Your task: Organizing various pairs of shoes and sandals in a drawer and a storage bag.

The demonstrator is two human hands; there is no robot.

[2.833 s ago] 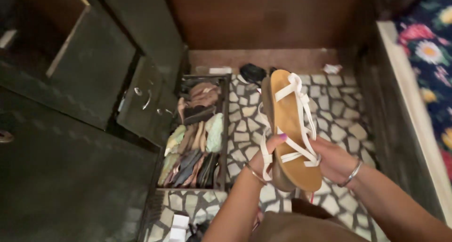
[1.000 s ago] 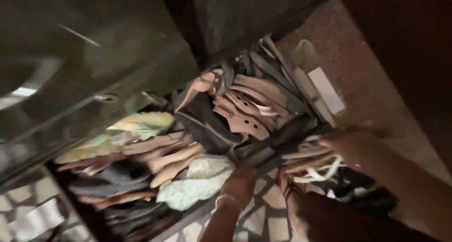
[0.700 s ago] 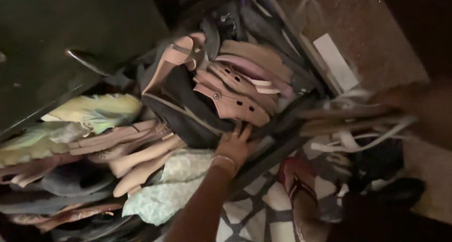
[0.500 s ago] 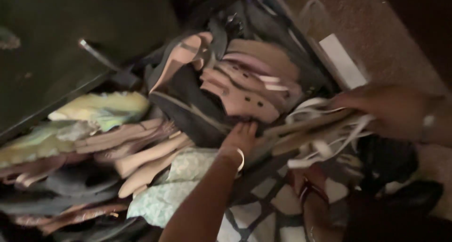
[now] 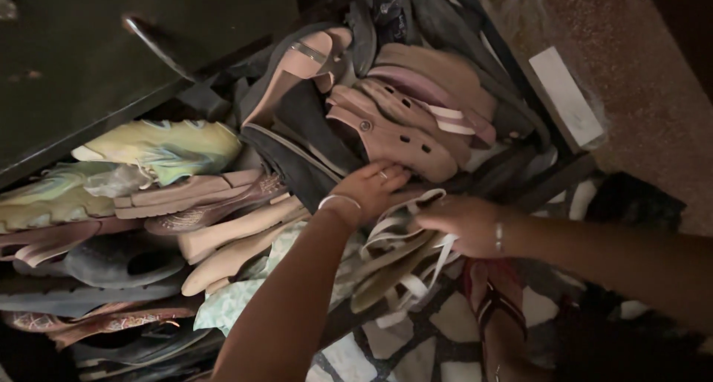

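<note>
From a yellow-green sneaker at centre left, the left hand rests open-fingered against a pink clog in the crammed shoe rack, while at lower centre-right the right hand grips the white-strapped sandals.

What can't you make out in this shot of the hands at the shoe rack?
Head view only:
- Left hand: palm hidden as it presses the pink clog; no grip visible.
- Right hand: fingertips hidden among the white-strapped sandals; how many it holds is unclear.
- Red sandal: partly covered by the right forearm, in shadow.
- Shoes at the rack's lower left: dark, cut off by the frame edge.
</note>
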